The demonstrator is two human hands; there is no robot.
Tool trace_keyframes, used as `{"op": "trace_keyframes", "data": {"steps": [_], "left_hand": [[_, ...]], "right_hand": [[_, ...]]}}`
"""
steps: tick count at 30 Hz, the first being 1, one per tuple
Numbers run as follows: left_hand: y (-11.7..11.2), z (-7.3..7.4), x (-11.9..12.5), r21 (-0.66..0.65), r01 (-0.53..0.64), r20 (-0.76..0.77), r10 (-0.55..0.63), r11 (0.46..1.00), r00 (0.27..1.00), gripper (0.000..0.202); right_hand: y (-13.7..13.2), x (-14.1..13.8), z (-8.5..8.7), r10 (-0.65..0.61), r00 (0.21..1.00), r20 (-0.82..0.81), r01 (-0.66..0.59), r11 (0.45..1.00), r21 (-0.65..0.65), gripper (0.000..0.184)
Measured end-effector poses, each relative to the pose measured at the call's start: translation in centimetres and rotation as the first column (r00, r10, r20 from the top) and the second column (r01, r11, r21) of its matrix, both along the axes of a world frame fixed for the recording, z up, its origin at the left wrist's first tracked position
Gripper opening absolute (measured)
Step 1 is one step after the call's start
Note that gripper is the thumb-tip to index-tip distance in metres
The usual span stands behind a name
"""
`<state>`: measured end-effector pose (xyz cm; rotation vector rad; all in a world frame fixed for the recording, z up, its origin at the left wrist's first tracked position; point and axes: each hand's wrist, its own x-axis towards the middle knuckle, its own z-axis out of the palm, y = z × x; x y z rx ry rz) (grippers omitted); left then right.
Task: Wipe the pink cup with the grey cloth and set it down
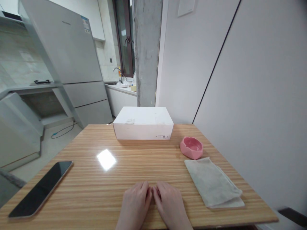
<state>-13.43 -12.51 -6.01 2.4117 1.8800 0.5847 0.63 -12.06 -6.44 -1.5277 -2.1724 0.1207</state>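
Note:
My left hand [137, 197] and my right hand [167, 198] rest side by side at the near edge of a wood-grain table [100, 191]. Both are closed, knuckles up and fingers curled under, with the thumbs almost meeting in the middle. Nothing shows in either one. To the right of my right hand lies a folded grey-beige cloth [213, 183]. Just behind the cloth sits a pink faceted ashtray [192, 147]. A smartphone [41, 190] with a dark screen lies far to the left of my left hand.
A white closed box [144, 131] stands at the table's far edge. A white wall [259, 105] runs along the right side. Beyond the table are a grey fridge [72, 54], a concrete pillar [147, 54] and a sink faucet [117, 69]. Light reflects off the tabletop.

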Motion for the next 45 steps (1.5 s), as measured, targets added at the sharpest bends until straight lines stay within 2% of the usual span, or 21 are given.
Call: {"op": "trace_keyframes", "data": {"steps": [6, 14, 20, 28, 37, 45], "left_hand": [[-0.07, -0.13, -0.16, 0.037, 0.043, -0.012, -0.043, 0.998, 0.999, 0.019], [-0.12, 0.55, 0.16, 0.010, 0.038, -0.035, -0.038, 0.999, 0.999, 0.022], [-0.07, 0.52, 0.20, -0.016, 0.035, -0.036, -0.035, 0.999, 0.999, 0.022], [-0.14, 0.40, 0.11, -0.012, 0.035, -0.032, -0.035, 0.999, 0.999, 0.021], [-0.15, 0.69, 0.11, 0.005, 0.034, -0.036, -0.033, 0.999, 0.999, 0.021], [-0.12, 0.54, -0.01, 0.021, 0.044, -0.038, -0.043, 0.999, 0.998, 0.021]], "right_hand": [[-0.08, -0.15, -0.05, -0.016, 1.000, -0.005, 0.016, 1.000, -0.008, 0.021], [-0.34, -0.57, -0.07, -0.003, 0.998, 0.060, -0.004, 0.995, 0.104, 0.024], [-0.34, -0.54, 0.18, 0.015, 0.998, 0.066, -0.025, 0.988, 0.150, 0.027], [-0.30, -0.39, 0.10, 0.036, 0.998, 0.054, -0.044, 0.989, 0.143, 0.026], [-0.39, -0.41, 0.13, 0.028, 0.997, 0.072, -0.034, 0.997, 0.074, 0.022], [-0.37, -0.21, 0.06, 0.051, 0.997, 0.061, -0.056, 0.994, 0.091, 0.024]]}}
